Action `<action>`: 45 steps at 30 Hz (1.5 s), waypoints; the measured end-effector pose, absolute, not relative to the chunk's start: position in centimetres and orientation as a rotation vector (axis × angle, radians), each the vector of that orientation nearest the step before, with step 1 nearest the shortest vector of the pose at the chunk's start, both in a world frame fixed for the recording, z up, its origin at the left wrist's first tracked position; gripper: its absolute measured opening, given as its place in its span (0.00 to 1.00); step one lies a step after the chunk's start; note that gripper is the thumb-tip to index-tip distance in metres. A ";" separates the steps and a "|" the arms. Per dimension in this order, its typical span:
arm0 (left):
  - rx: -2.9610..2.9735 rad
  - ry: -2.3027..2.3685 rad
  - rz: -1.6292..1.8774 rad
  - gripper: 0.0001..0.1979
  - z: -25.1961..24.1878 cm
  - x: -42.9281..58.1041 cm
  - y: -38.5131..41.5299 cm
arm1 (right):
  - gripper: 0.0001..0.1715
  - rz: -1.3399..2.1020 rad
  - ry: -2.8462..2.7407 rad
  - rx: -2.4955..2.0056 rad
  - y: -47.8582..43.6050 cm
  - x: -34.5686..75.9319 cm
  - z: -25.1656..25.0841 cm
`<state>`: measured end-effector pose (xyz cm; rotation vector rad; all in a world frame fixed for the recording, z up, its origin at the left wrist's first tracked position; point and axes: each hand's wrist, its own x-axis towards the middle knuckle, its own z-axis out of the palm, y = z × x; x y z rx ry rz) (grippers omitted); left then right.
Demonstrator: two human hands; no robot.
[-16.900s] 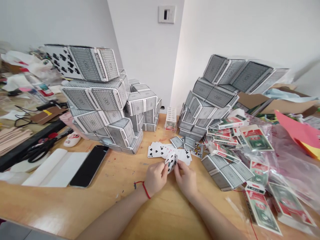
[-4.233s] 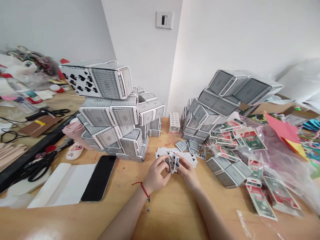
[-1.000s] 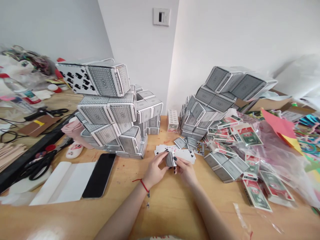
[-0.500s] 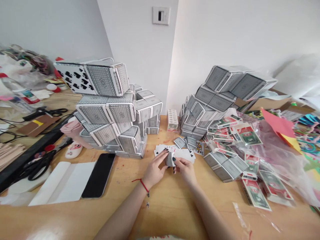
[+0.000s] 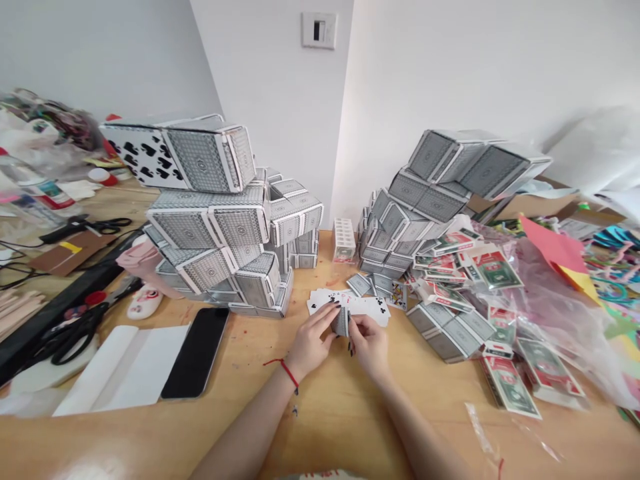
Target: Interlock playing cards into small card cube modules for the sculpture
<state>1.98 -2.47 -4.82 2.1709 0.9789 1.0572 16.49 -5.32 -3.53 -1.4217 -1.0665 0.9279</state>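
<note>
Between my hands is a grey-backed playing card (image 5: 341,323), which looks bent; I cannot tell whether it is one card or more. My left hand (image 5: 314,337) grips its left side, with the fingers over the top and the thumb below. On its right edge, my right hand (image 5: 369,340) pinches it between thumb and fingers. Just beyond lie spread playing cards (image 5: 373,308), face up, showing black and red suits. Grey-backed cards (image 5: 359,285) and a face card (image 5: 399,295) lie a little farther off.
Tall stacks of boxes built from cards stand at left (image 5: 210,220) and right (image 5: 425,193). A phone (image 5: 196,353), white paper (image 5: 125,367) and black scissors (image 5: 75,333) lie left. Red-and-green card packs (image 5: 510,387) and clear plastic (image 5: 555,300) crowd the right.
My right hand's fingers have shifted slightly along the card's right edge, and the card has tilted a little. Both hands stay in nearly the same place.
</note>
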 end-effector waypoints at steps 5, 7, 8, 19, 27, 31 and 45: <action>2.200 1.005 1.077 0.29 -4.9 1.9 -2.4 | 0.17 0.872 -1.123 -1.411 -5.7 16.2 -3.5; 2.172 1.052 1.097 0.29 -5.0 1.9 -2.4 | 0.19 0.932 -1.183 -1.323 -5.6 16.3 -3.4; 2.152 1.074 1.111 0.29 -5.1 1.8 -2.4 | 0.19 0.950 -1.223 -1.273 -5.5 16.2 -3.4; 2.092 1.159 1.152 0.27 -5.5 1.8 -2.2 | 0.16 0.728 -1.296 -1.386 -6.0 15.1 -4.5; 2.029 1.086 1.141 0.27 -4.7 2.0 -2.6 | 0.14 0.785 -1.344 -1.355 -6.0 15.9 -4.2; 1.688 0.937 1.186 0.24 -3.9 2.4 -2.8 | 0.16 1.066 -1.140 -1.267 -5.4 16.3 -4.5; 1.181 1.035 0.876 0.17 -4.0 3.1 -3.1 | 0.09 1.450 -1.175 -0.922 -5.7 15.8 -4.1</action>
